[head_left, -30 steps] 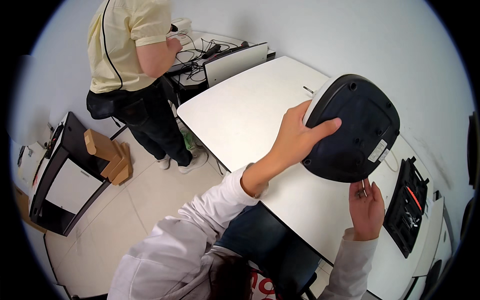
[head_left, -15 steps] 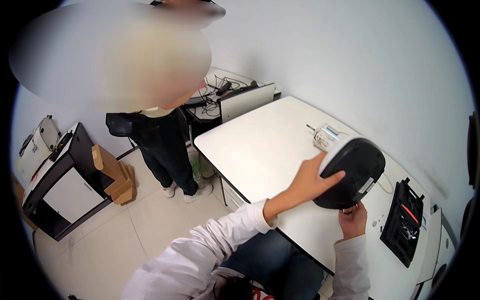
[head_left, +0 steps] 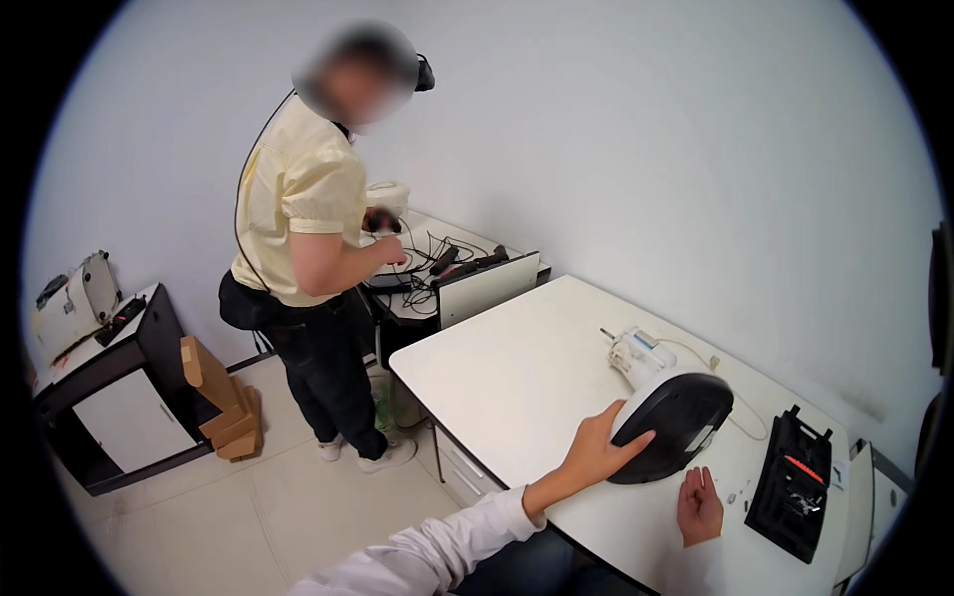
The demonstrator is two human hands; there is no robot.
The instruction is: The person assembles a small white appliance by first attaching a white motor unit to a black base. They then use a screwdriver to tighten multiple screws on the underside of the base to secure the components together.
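Observation:
A white appliance (head_left: 646, 363) lies tipped on its side, its black oval base (head_left: 674, 427) turned toward me. At the far end its motor is bare, with a thin shaft sticking out. My left hand (head_left: 603, 447) grips the base's rim, thumb across the black underside and fingers behind the white edge. Just below the base, my right hand (head_left: 701, 509) is apart from it, palm up, its fingers extended and a little curved. I see nothing held in it. Several tiny loose parts (head_left: 733, 498) lie on the white table (head_left: 497, 363) to the right of that hand.
An open black tool case (head_left: 790, 487) with a red-orange tool lies at the right. A pale cord (head_left: 760, 422) loops beside the appliance. Beyond the table, a person in a yellow shirt (head_left: 323, 199) stands at a desk with tangled black cables (head_left: 447, 258). Cardboard boxes (head_left: 234, 412) sit on the floor.
My right hand has come away from the base's lower edge, and its fingers have opened. My left hand keeps its grip. The view has tilted up, showing more of the other person.

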